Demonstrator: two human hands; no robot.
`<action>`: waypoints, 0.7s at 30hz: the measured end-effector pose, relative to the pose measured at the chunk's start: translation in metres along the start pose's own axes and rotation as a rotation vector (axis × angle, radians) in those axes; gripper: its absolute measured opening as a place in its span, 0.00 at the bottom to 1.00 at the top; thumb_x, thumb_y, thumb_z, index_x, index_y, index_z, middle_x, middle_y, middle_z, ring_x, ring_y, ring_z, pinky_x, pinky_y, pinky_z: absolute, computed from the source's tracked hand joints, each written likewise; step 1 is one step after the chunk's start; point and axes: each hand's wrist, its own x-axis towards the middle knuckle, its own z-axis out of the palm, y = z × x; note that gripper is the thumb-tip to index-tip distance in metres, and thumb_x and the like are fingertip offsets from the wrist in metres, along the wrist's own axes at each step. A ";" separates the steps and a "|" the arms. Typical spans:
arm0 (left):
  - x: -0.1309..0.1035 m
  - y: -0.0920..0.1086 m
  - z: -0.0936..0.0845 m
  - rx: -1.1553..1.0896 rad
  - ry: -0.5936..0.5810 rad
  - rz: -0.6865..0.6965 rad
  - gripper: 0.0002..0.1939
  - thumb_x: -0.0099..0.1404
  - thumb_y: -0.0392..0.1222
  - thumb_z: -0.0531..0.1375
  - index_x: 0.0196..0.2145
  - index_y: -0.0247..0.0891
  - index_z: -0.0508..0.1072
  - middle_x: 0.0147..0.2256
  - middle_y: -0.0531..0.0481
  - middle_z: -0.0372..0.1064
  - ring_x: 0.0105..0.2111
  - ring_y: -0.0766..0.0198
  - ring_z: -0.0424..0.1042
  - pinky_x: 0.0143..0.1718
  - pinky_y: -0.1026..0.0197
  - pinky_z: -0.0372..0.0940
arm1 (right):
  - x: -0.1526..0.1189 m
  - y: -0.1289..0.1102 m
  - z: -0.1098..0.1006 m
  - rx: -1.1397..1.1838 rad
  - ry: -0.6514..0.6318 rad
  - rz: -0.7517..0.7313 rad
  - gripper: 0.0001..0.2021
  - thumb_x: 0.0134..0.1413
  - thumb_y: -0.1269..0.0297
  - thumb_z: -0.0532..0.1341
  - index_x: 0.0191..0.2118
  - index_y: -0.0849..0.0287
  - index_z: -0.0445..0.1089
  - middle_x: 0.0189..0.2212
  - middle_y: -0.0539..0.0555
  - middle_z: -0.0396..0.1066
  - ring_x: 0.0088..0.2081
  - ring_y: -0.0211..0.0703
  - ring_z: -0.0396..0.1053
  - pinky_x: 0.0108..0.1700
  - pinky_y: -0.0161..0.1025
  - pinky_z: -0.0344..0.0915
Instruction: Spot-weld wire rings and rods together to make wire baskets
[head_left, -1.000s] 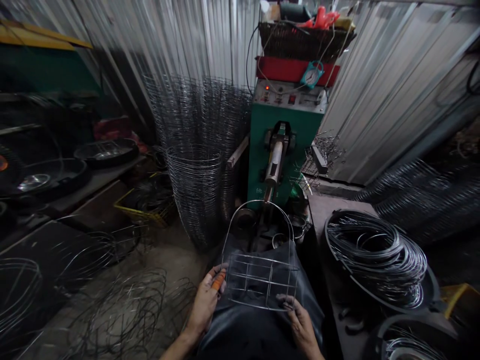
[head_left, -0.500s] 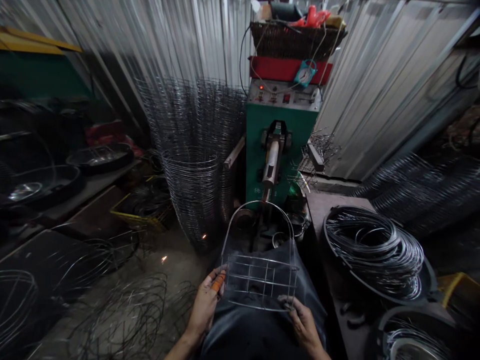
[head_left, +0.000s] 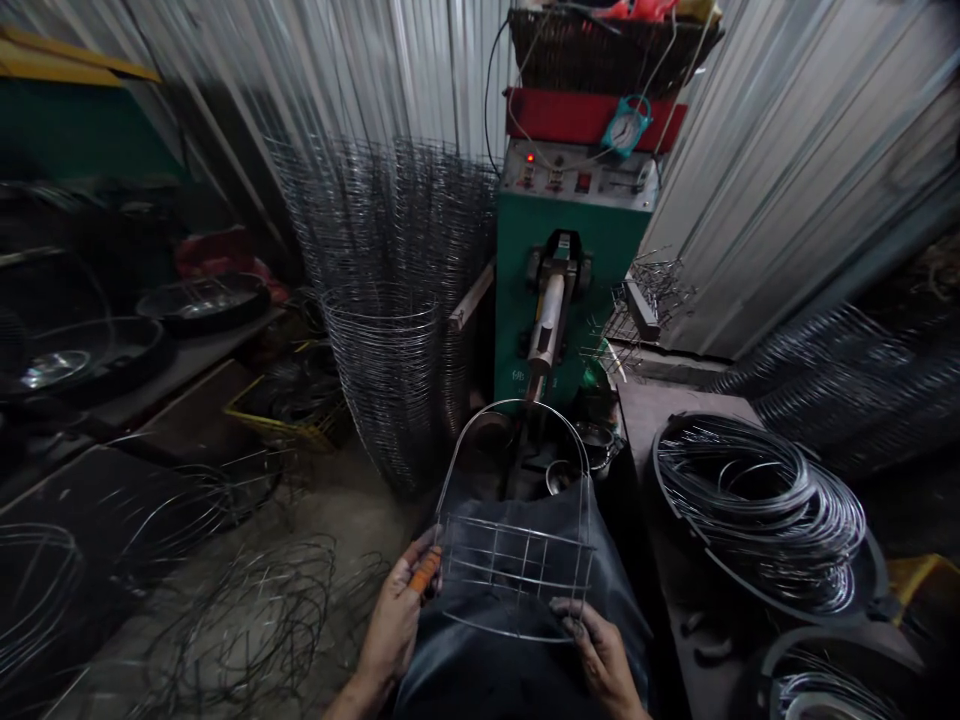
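Wire frame (head_left: 517, 560), arched and gridded, its sides pinched in the left fingers (head_left: 425, 572) and right fingers (head_left: 577, 612).
Ridged metal wall far; dull worktop (head_left: 637, 420) right.

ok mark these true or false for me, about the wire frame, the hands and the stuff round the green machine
1. The left hand holds the wire frame and has an orange wrap on a finger. True.
2. The right hand is clear of the frame. False: it holds the frame's near right corner.
3. The indicator light on the green machine is off. False: it glows red.
4. A teal clock hangs in front of the red box. True.
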 end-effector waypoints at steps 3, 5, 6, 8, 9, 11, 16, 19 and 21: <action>-0.008 -0.003 -0.016 -0.143 0.099 -0.153 0.29 0.50 0.47 0.65 0.50 0.40 0.66 0.41 0.46 0.70 0.37 0.61 0.71 0.37 0.61 0.64 | 0.000 -0.001 0.000 -0.024 0.016 -0.053 0.17 0.56 0.50 0.52 0.38 0.51 0.73 0.35 0.56 0.75 0.38 0.50 0.73 0.39 0.40 0.70; -0.010 -0.005 -0.023 -0.244 0.054 -0.432 0.27 0.56 0.48 0.61 0.50 0.32 0.64 0.42 0.38 0.70 0.40 0.54 0.72 0.39 0.55 0.66 | 0.000 -0.003 0.001 -0.040 0.021 -0.083 0.17 0.57 0.51 0.51 0.38 0.54 0.73 0.34 0.56 0.75 0.37 0.47 0.73 0.38 0.36 0.70; -0.011 -0.005 -0.024 -0.293 0.002 -0.553 0.26 0.58 0.48 0.59 0.49 0.27 0.64 0.41 0.35 0.70 0.39 0.52 0.72 0.39 0.54 0.67 | 0.000 -0.004 0.001 -0.048 0.023 -0.101 0.17 0.58 0.51 0.51 0.39 0.54 0.73 0.34 0.56 0.75 0.37 0.46 0.73 0.38 0.35 0.70; -0.010 -0.006 -0.022 -0.396 -0.098 -0.682 0.23 0.62 0.46 0.55 0.47 0.22 0.64 0.38 0.32 0.71 0.37 0.53 0.73 0.38 0.55 0.68 | 0.000 -0.006 0.001 -0.069 0.024 -0.141 0.17 0.59 0.51 0.51 0.39 0.54 0.73 0.34 0.56 0.75 0.36 0.45 0.73 0.37 0.35 0.70; -0.009 -0.006 -0.020 -0.448 -0.126 -0.692 0.21 0.63 0.44 0.54 0.46 0.22 0.65 0.36 0.33 0.72 0.34 0.55 0.74 0.36 0.57 0.69 | 0.000 -0.006 0.001 -0.083 0.021 -0.163 0.17 0.59 0.51 0.50 0.39 0.54 0.73 0.34 0.56 0.75 0.36 0.45 0.73 0.37 0.35 0.70; -0.006 -0.007 -0.015 -0.533 -0.124 -0.670 0.17 0.64 0.41 0.53 0.45 0.23 0.66 0.32 0.38 0.73 0.29 0.60 0.74 0.32 0.61 0.70 | 0.001 -0.005 0.001 -0.120 0.000 -0.201 0.17 0.59 0.52 0.50 0.39 0.54 0.73 0.34 0.56 0.75 0.36 0.45 0.73 0.37 0.35 0.70; 0.002 -0.011 -0.015 -0.637 -0.067 -0.726 0.13 0.66 0.39 0.51 0.41 0.24 0.67 0.29 0.39 0.73 0.24 0.64 0.74 0.24 0.67 0.69 | 0.001 0.005 0.005 -0.134 -0.026 -0.212 0.15 0.60 0.55 0.50 0.40 0.54 0.71 0.36 0.56 0.75 0.38 0.45 0.73 0.39 0.35 0.69; 0.009 -0.014 -0.013 -0.633 -0.084 -0.728 0.13 0.64 0.40 0.55 0.39 0.24 0.69 0.28 0.39 0.73 0.23 0.62 0.73 0.24 0.65 0.70 | 0.003 0.009 0.009 -0.116 -0.044 -0.184 0.16 0.60 0.54 0.50 0.40 0.54 0.72 0.37 0.57 0.74 0.39 0.46 0.72 0.41 0.37 0.69; 0.013 -0.015 -0.011 -0.603 -0.043 -0.703 0.11 0.62 0.38 0.56 0.38 0.25 0.69 0.26 0.41 0.73 0.21 0.61 0.73 0.24 0.63 0.70 | 0.006 0.009 0.011 -0.098 -0.064 -0.151 0.17 0.59 0.52 0.50 0.41 0.55 0.72 0.37 0.58 0.74 0.39 0.48 0.72 0.42 0.40 0.69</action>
